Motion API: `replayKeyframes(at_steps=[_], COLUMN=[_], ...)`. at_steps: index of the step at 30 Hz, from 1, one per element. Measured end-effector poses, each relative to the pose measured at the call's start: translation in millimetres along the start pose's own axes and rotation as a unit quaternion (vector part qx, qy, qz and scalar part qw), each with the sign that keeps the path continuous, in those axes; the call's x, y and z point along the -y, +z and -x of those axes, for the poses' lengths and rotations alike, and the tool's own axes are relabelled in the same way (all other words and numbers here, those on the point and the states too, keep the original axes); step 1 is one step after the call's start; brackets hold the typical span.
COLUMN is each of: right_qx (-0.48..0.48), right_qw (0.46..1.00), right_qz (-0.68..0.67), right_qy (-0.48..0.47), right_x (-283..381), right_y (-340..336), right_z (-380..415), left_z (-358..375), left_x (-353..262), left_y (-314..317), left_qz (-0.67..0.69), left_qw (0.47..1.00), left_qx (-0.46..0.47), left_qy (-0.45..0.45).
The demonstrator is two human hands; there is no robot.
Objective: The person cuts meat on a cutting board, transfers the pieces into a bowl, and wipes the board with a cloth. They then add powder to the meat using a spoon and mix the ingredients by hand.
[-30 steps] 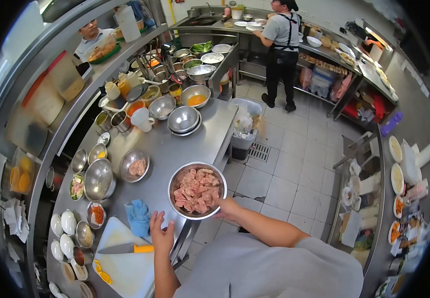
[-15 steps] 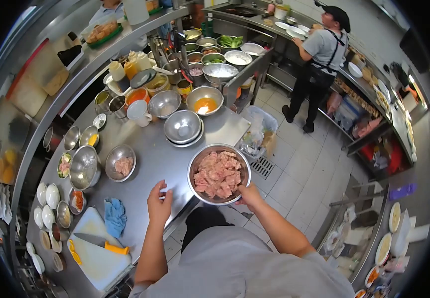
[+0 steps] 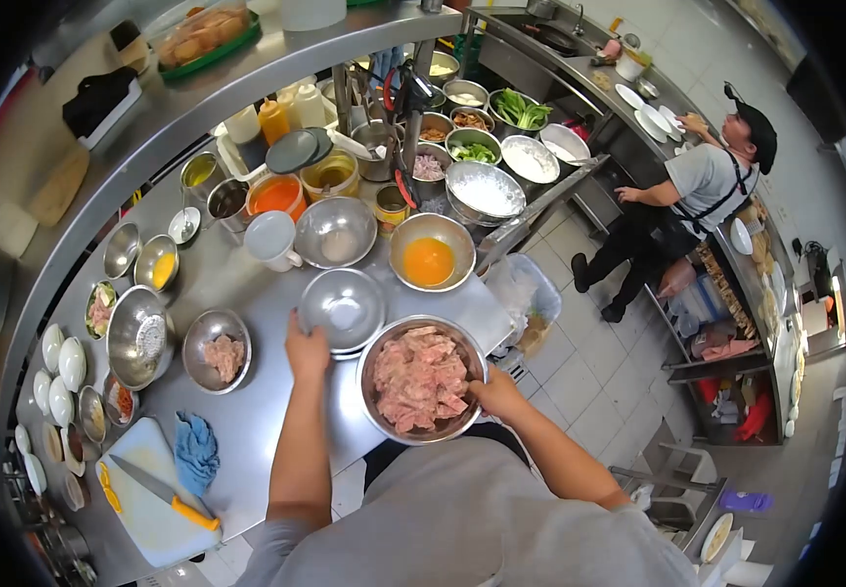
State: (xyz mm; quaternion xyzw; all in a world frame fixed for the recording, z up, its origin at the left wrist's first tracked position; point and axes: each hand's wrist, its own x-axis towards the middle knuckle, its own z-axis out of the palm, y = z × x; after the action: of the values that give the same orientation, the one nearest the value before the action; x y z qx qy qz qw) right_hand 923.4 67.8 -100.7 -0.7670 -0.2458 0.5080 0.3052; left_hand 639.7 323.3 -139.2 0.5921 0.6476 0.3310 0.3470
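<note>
A steel bowl full of raw meat pieces (image 3: 417, 378) is held at its right rim by my right hand (image 3: 499, 393), near the table's front edge. My left hand (image 3: 308, 344) is at the left rim of an empty steel bowl (image 3: 343, 307), its fingers partly hidden against the metal. That bowl sits on another one, just behind the meat bowl. Farther left stands a steel bowl with a small lump of meat (image 3: 223, 358). Behind are a bowl with orange-yellow liquid (image 3: 429, 261) and a bowl with a little pale residue (image 3: 336, 233).
On the left, a white cutting board (image 3: 154, 489) carries a yellow-handled knife (image 3: 164, 494), beside a blue cloth (image 3: 195, 452). Food containers line the back. A co-worker (image 3: 707, 186) stands at the far counter. A lined bin (image 3: 531, 303) is on the floor at the right.
The view has shifted. My left hand has moved from open air to the rim of the empty stacked bowls. The meat bowl, still in my right hand, is closer to them. The co-worker's arm has reached out.
</note>
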Motion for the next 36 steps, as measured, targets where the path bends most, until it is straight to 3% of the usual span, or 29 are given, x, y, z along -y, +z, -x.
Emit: replayKeyframes(at_steps=[3, 5, 6, 8, 10, 12, 13, 14, 15, 17, 19, 20, 24, 25, 30, 32, 34, 36], right_qx=[0.047, 0.094, 0.138, 0.182, 0.234, 0.220, 0.186, 0.160, 0.117, 0.058, -0.021, -0.070, -0.231, -0.249, -0.296, -0.290, -0.291, -0.263], right_qw=[0.995, 0.993, 0.989, 0.981, 0.969, 0.950, 0.907, 0.887, 0.842, 0.770, 0.711, 0.695, 0.623, 0.650, 0.650, 0.657, 0.657, 0.671], right_qz=[-0.021, -0.007, 0.005, -0.016, -0.033, 0.042, 0.097, 0.144, 0.131, 0.156, 0.161, 0.198, 0.240, 0.244, 0.316, 0.333, 0.339, 0.375], right_qy=[-0.083, -0.070, -0.059, -0.062, -0.067, -0.218, -0.365, -0.409, -0.511, -0.616, -0.684, -0.688, -0.707, -0.675, -0.624, -0.611, -0.607, -0.583], right_x=[11.2, 25.0, 32.3, 47.4, 66.4, 81.0, 80.5, 88.9, 94.8, 114.7, 152.8, 163.2, 203.2, 195.8, 161.9, 163.2, 164.8, 167.0], right_y=[-4.1, -10.7, -14.3, -17.2, -43.4, -78.9, -103.0, -131.5, -157.0, -213.5, -265.7, -290.2, -348.7, -352.2, -348.4, -350.3, -354.8, -357.4], right_z=[-33.6, -59.8, -71.7, -83.8, -83.2, -75.5, -83.5, -85.2, -92.8, -124.4, -149.5, -177.0, -249.7, -268.1, -291.9, -291.5, -290.7, -287.0], left_z=[8.3, 19.3, 29.7, 58.5, 90.8, 131.5, 155.7, 179.8, 204.0, 241.8, 269.3, 278.0, 288.6, 283.0, 232.8, 203.8, 176.8, 167.7], left_x=[26.2, 26.4, 22.6, 13.8, -1.3, -1.4, -14.5, -29.5, -43.5, -72.6, -86.3, -98.7, -161.0, -164.5, -188.4, -171.9, -138.9, -140.5], left_y=[-22.7, -33.8, -29.4, -21.5, -10.3, 5.6, 18.9, 36.8, 50.4, 81.6, 106.8, 117.0, 136.1, 137.5, 134.8, 128.3, 106.4, 87.7], left_qz=[0.012, 0.186, 0.186, 0.192, 0.154, -0.005, 0.012, 0.004, 0.019, 0.039, -0.082, -0.158, -0.225, -0.239, -0.316, -0.401, -0.405, -0.296], left_qw=[0.996, 0.974, 0.972, 0.959, 0.954, 0.959, 0.951, 0.943, 0.941, 0.931, 0.930, 0.927, 0.920, 0.923, 0.918, 0.892, 0.882, 0.940], left_qx=[-0.083, -0.058, -0.069, -0.184, -0.214, -0.280, -0.302, -0.325, -0.326, -0.350, -0.353, -0.339, -0.320, -0.301, -0.233, -0.201, -0.224, -0.168], left_qy=[-0.024, -0.118, -0.126, -0.100, -0.139, -0.037, -0.058, -0.076, -0.088, -0.094, -0.054, -0.025, -0.034, -0.007, 0.060, 0.057, 0.086, 0.028])
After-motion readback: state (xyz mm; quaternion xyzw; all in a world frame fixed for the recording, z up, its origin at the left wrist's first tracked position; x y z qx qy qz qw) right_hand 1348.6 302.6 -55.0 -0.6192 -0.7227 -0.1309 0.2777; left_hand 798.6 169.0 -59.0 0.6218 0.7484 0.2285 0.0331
